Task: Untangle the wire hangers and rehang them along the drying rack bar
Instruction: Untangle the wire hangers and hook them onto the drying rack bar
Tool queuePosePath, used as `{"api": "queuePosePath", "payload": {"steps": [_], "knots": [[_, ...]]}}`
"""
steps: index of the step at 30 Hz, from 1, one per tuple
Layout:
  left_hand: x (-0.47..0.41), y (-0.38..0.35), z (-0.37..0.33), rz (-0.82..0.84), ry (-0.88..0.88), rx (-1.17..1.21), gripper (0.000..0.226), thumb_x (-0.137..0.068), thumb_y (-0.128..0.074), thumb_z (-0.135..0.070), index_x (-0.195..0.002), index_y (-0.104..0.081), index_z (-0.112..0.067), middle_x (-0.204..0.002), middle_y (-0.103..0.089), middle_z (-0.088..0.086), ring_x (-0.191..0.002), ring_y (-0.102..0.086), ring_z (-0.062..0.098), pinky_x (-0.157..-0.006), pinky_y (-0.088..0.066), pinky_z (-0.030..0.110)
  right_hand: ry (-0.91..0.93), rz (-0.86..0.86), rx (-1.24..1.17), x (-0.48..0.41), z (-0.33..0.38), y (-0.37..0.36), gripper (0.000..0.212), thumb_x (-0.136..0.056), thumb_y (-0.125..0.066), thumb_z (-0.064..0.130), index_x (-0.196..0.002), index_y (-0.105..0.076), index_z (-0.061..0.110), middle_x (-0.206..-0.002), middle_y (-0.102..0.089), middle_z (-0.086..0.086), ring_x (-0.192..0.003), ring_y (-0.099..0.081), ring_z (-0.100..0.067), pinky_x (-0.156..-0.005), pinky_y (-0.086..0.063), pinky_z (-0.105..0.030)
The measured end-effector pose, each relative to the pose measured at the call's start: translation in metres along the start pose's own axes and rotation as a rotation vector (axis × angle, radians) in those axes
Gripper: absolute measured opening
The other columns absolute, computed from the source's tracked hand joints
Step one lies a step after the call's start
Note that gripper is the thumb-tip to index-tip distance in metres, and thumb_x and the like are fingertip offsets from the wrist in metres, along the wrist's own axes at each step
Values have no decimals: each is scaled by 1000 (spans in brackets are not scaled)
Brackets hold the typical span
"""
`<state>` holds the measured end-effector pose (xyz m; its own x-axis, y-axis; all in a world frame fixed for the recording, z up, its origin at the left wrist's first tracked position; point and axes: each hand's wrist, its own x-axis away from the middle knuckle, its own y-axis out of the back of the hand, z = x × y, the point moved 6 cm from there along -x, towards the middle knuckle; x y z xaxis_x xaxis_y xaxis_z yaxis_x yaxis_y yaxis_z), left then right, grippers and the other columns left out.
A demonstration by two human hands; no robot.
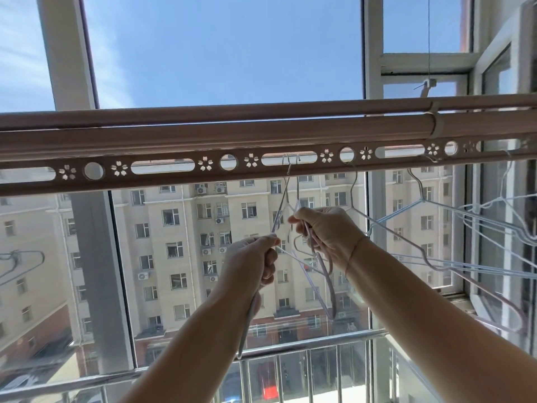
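Enclosed apartment balcony high up, drying rack bar (174, 141), window frames (373, 48), apartment block (180, 228) opposite

My right hand (325, 228) covers the spot where the tangled hangers (315, 254) cross, so I cannot tell how many wires I grip or how they loop. My left hand (250, 263) hides the stretch it pinches. The drying rack bar (174, 135) runs off both side edges. The right-side hangers (494, 273) are cut by the right edge, the lone hanger (40, 257) by the left.
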<state>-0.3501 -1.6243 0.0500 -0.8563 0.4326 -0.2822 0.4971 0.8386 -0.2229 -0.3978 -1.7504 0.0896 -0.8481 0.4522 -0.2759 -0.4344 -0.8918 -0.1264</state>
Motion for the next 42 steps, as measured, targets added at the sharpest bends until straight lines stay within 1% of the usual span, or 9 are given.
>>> {"api": "queuePosePath", "payload": {"steps": [4,9,15,20,22,26,31,35,42], "knots": [[2,2,1,-12,-34,7,24,-95,-44,-9,-74,-55,-5,-38,-37,-4,-25,-28,5,-32,-21,7,-17,9,-29,-1,-2,-7,18,-85,-58,7,-72,-63,-4,-57,-54,-8,-48,-38,-12,-44,-28,-19],[3,6,4,-25,-25,35,25,-95,-42,-7,-73,-55,-5,-36,-37,-4,-24,-28,5,-33,-21,5,-72,30,-84,-3,-2,-12,20,-85,-60,7,-66,-62,-1,-56,-56,-8,-39,-38,-7,-36,-31,-13],[5,7,4,-9,36,-46,35,-95,-42,-14,-60,-45,-15,-35,-33,-9,-28,-26,2,-33,-22,11,-89,53,-71,0,-6,-13,17,-84,-60,7,-68,-63,0,-57,-57,-6,-46,-38,-8,-44,-31,-16],[1,10,-1,-46,21,-62,38,-96,-41,-15,-58,-40,-17,-33,-31,-9,-27,-25,2,-33,-23,11,-88,50,-46,2,-9,-7,15,-85,-60,9,-74,-64,-1,-61,-57,-6,-40,-41,-5,-38,-33,-12],[-4,13,-4,-61,-2,-50,36,-96,-40,-15,-60,-43,-15,-33,-33,-8,-26,-27,2,-32,-23,10,-82,56,-66,3,-11,-4,15,-86,-58,8,-76,-64,-2,-61,-55,-7,-36,-42,-4,-35,-33,-11],[-11,17,-2,-75,-60,65,23,-96,-41,-10,-78,-55,-6,-35,-40,-6,-23,-31,4,-31,-22,6,-67,63,-14,-1,-15,1,16,-86,-60,12,-81,-66,-1,-59,-60,-4,-47,-39,-10,-36,-34,-13],[-8,28,-9,-213,-228,-136,16,-92,-51,-10,-78,-58,-4,-46,-40,-1,-32,-31,6,-33,-25,16,-60,76,1,-4,-20,1,18,-87,-60,17,-79,-66,2,-63,-62,-3,-46,-37,-8,-38,-33,-14],[-15,36,-8,-324,-360,-345,17,-91,-55,-17,-77,-62,-9,-49,-46,-4,-40,-37,11,-44,-31,22,-82,102,-92,0,-17,-1,19,-89,-57,14,-80,-63,-1,-66,-57,-5,-42,-40,-6,-38,-33,-12],[-20,40,-11,-459,-456,-532,17,-90,-55,-23,-75,-58,-19,-64,-63,4,-54,-53,20,-55,-45,33,-66,112,-124,-4,-14,0,19,-89,-53,9,-74,-61,1,-61,-51,-4,-51,-33,-11,-44,-23,-17]]}}
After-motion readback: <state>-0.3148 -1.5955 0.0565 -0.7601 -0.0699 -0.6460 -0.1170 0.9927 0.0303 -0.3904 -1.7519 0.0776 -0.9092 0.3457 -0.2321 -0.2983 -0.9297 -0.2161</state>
